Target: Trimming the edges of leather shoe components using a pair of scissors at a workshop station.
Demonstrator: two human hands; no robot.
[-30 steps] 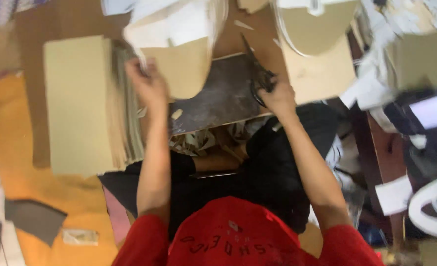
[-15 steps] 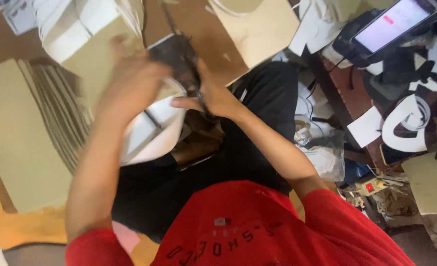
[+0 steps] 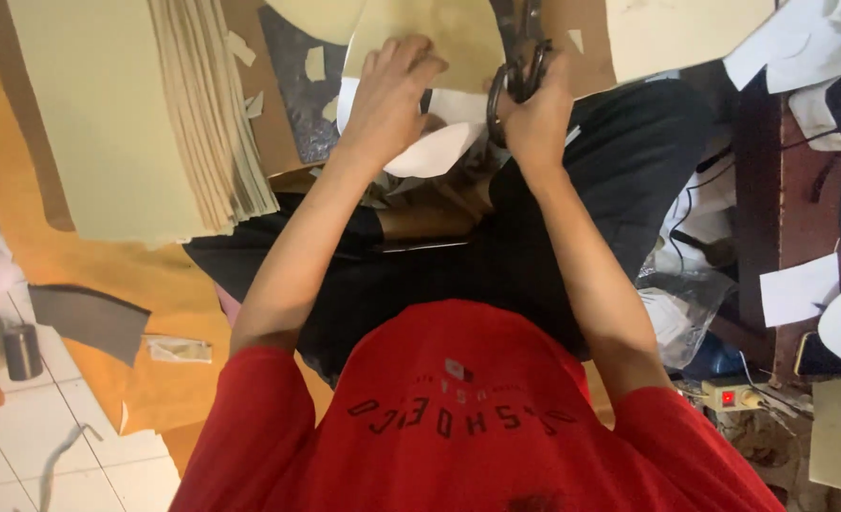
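Scissors (image 3: 520,71) (dark-handled) gripped by right hand (image 3: 537,118); left hand (image 3: 389,90) presses tan card (image 3: 439,33).

Two hands at work on a tan sheet, seen from above

The left hand (image 3: 390,95) lies flat with spread fingers (image 3: 403,59) on a tan cardboard sheet (image 3: 444,38), which rests over a white piece (image 3: 439,152). The right hand (image 3: 537,114) is closed around the dark handles of a pair of scissors (image 3: 520,66), just beside the sheet's edge. To the left is a thick stack of tan sheets (image 3: 146,114). The person wears a red shirt (image 3: 458,417) and black trousers (image 3: 620,152). At the right, a power strip (image 3: 735,396) with a red light lies on the floor.
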